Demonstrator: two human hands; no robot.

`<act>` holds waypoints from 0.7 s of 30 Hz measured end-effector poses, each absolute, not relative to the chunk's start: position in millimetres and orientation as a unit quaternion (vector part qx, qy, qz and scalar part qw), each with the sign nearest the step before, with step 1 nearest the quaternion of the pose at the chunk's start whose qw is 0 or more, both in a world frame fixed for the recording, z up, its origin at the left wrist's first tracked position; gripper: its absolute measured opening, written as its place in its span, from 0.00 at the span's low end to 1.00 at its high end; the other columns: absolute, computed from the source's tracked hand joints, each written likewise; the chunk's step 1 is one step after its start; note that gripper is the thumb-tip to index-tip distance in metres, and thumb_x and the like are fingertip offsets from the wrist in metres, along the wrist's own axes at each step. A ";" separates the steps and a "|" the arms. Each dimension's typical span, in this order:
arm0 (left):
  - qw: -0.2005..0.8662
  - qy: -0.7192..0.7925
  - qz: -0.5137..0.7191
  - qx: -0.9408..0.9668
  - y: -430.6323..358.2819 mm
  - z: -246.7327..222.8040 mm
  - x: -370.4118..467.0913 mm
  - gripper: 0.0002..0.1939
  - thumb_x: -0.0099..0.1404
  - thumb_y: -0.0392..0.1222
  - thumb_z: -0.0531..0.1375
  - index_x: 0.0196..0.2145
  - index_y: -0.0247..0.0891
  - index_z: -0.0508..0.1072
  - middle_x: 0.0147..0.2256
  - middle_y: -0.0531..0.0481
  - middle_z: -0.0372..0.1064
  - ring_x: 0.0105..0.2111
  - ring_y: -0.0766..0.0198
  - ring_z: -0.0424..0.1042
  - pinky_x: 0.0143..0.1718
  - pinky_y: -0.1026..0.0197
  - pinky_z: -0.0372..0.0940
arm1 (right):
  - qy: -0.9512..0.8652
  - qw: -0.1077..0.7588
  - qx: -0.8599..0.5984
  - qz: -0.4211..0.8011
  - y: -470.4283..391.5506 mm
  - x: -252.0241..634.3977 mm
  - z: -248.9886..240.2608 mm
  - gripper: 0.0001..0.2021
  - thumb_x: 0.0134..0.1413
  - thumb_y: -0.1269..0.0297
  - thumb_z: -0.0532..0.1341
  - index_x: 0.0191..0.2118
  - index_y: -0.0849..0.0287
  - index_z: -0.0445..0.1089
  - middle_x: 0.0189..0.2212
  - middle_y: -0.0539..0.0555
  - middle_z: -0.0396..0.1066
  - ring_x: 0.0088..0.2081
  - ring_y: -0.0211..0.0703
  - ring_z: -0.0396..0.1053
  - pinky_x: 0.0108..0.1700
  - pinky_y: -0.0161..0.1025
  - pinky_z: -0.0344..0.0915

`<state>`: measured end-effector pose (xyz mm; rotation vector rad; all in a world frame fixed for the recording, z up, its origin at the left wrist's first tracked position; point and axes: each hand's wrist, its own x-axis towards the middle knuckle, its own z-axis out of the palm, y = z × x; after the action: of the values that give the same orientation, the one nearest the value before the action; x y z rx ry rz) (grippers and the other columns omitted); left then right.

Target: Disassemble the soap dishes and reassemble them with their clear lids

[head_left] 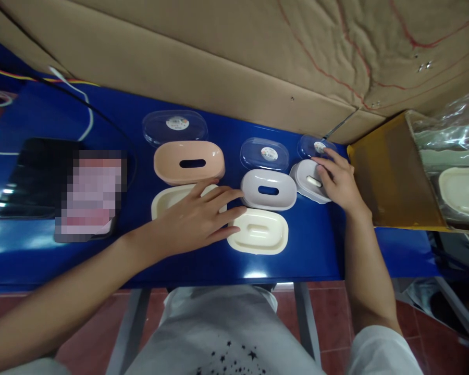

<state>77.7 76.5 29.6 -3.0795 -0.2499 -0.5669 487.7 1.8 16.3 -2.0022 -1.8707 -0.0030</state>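
Observation:
Soap-box parts lie in rows on a blue table (320, 250). My left hand (197, 216) rests flat over a cream tray (164, 200), fingers spread, their tips at the edge of a second cream tray (260, 232). Behind are a peach slotted piece (188, 162), a larger clear lid (174, 126), a white slotted piece (268, 189) and a clear lid (264, 153). My right hand (338, 179) lies on a small white tray (305, 179), fingertips touching it; whether it grips the tray is unclear. A small clear lid (310, 146) sits just behind.
A yellow cardboard box (391, 177) holding wrapped parts in plastic stands at the right. A dark tablet (35, 172) and cables (78, 94) lie at the left. Brown cardboard (234, 57) walls off the back of the table. My lap is below the front edge.

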 end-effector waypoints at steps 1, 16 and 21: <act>0.001 -0.080 -0.179 -0.981 76.5 29.7 77.5 0.14 0.79 0.46 0.60 0.55 0.38 0.78 0.58 0.38 0.75 0.55 0.47 0.76 0.67 0.40 0.64 | -0.671 0.202 -0.713 0.001 1.7 484.5 16.6 0.20 0.74 0.51 0.56 0.61 0.48 0.78 0.69 0.60 0.70 0.69 0.65 0.68 0.68 0.70 0.60; -0.006 -0.089 -0.160 -0.983 71.9 37.1 74.7 0.15 0.74 0.47 0.67 0.55 0.40 0.78 0.60 0.39 0.75 0.55 0.49 0.77 0.68 0.41 0.63 | -0.703 0.062 -0.678 0.206 -46.6 457.6 66.0 0.42 0.60 0.37 0.69 0.76 0.36 0.57 0.77 0.55 0.56 0.77 0.68 0.54 0.75 0.70 0.56; -0.005 -0.088 -0.152 -0.984 72.6 34.0 75.2 0.14 0.75 0.45 0.66 0.54 0.40 0.78 0.61 0.38 0.74 0.55 0.48 0.77 0.67 0.39 0.64 | -0.708 0.054 -0.676 0.199 -47.4 454.3 58.8 0.41 0.63 0.41 0.69 0.77 0.37 0.54 0.78 0.57 0.55 0.78 0.67 0.52 0.75 0.71 0.55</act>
<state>75.2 72.6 34.0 -3.1025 -0.2789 -0.4799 454.3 -47.4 58.8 -2.0537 -2.1500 0.6035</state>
